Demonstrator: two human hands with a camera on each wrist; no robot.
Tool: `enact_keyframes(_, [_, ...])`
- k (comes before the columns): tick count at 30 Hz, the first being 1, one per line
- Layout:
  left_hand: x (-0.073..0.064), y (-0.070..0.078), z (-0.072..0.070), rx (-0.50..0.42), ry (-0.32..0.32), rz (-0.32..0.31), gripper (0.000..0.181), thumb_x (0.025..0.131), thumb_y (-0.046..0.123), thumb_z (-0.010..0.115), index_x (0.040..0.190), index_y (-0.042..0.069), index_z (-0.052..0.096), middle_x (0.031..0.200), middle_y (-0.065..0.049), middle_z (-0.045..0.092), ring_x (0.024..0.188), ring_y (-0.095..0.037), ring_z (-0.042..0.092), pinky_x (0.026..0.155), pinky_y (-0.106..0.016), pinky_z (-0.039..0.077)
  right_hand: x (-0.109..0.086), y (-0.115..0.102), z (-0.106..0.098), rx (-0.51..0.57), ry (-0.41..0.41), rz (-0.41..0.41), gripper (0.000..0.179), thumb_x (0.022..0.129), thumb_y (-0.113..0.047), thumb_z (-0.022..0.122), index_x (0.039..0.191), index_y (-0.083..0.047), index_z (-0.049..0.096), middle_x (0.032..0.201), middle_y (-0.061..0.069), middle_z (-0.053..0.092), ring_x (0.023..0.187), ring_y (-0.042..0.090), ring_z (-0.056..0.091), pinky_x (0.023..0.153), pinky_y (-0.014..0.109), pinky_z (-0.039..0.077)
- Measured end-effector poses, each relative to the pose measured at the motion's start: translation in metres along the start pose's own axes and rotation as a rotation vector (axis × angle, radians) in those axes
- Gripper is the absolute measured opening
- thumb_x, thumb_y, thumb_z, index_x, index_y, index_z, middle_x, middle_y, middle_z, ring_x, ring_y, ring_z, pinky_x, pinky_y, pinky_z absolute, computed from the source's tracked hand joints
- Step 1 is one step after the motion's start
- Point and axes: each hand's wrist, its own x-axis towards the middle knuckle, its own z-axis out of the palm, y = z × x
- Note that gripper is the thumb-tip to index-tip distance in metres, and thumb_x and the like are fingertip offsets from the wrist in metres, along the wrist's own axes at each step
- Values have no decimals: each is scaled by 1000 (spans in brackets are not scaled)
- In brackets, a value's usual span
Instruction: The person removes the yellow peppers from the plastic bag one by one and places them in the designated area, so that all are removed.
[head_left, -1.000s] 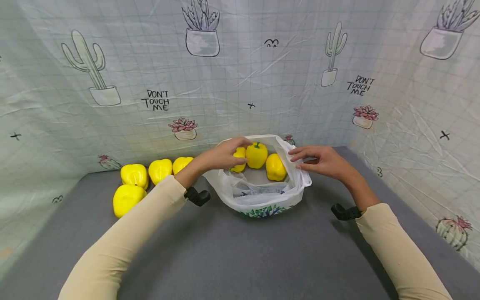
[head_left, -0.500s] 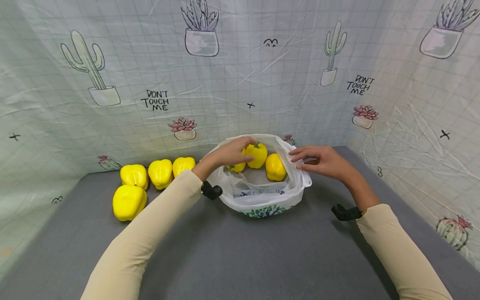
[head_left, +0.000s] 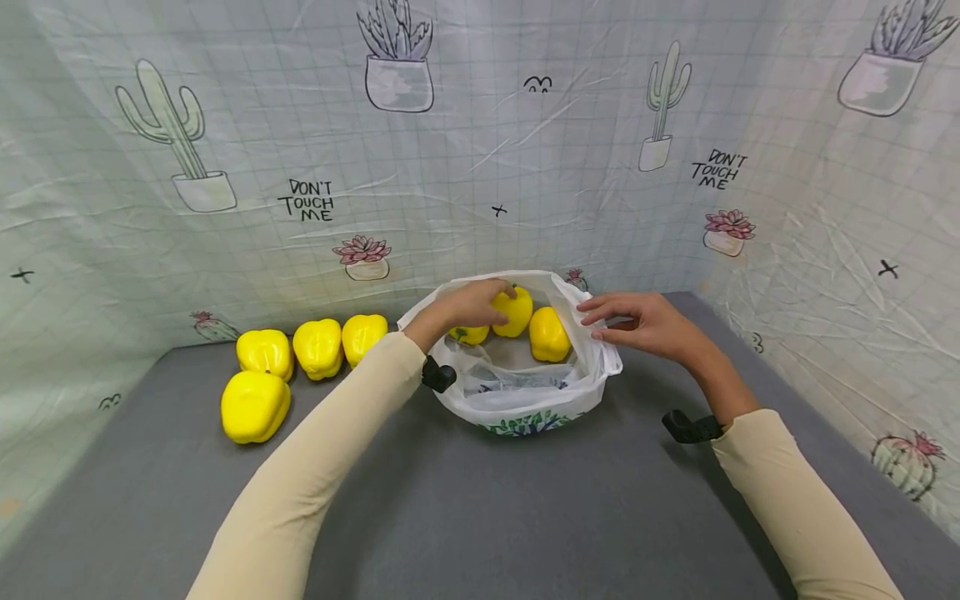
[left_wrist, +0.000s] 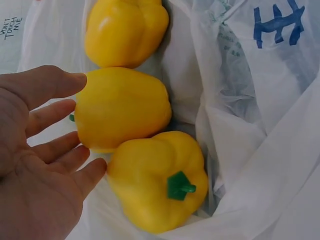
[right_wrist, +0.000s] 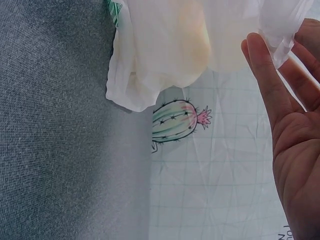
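Note:
A white plastic bag (head_left: 517,408) with a green and blue print stands with its mouth wide on the grey table. Three yellow bell peppers lie in it: a left one (head_left: 471,335), a middle one (head_left: 517,312) and a right one (head_left: 550,335). My left hand (head_left: 476,304) reaches into the bag. In the left wrist view its thumb and spread fingertips lie at the stem end of the middle bell pepper (left_wrist: 122,107), not wrapped round it. My right hand (head_left: 645,321) holds the bag's right rim, with the plastic (right_wrist: 280,35) between thumb and fingers.
Several more yellow bell peppers (head_left: 255,407) stand on the table (head_left: 510,508) at the left, outside the bag. A cactus-patterned sheet (head_left: 450,167) hangs close behind the bag and along the right side.
My left hand has moved to the right inside the bag, from the left bell pepper to the middle one. The right hand keeps its place at the rim.

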Motion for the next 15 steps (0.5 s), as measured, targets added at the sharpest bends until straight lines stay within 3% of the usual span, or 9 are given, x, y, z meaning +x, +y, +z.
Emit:
enact_keyframes(6, [-3, -4, 4, -43, 22, 20, 47, 95, 4, 68, 140, 5, 56, 153, -11, 47, 140, -28, 44, 117, -40, 37, -1, 2, 0, -10, 3, -12, 27, 91, -3, 75, 117, -9, 75, 134, 14, 65, 120, -5, 57, 88, 19, 54])
enact_keyframes(15, [1, -11, 10, 5, 31, 70, 41, 87, 0, 78, 124, 13, 64, 147, -8, 52, 128, -27, 49, 111, -42, 41, -1, 2, 2, -34, 7, 9, 25, 92, -6, 74, 116, -11, 76, 134, 11, 66, 122, 10, 61, 89, 20, 55])
